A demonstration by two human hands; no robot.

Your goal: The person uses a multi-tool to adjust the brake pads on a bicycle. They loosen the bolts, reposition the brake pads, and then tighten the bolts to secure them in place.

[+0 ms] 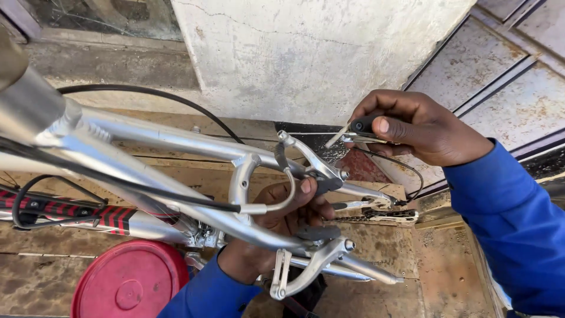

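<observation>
Brushed-silver tubes of a bicycle frame (176,141) cross the frame's centre. The left hand (282,215) grips its brake arms (315,171), fingers curled tight. At upper right, the right hand (412,126) pinches a folding hex-key tool (356,131).

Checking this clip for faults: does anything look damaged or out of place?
The wall behind the silver bicycle frame is cracked and its plaster stained. Nothing else stands out.
</observation>
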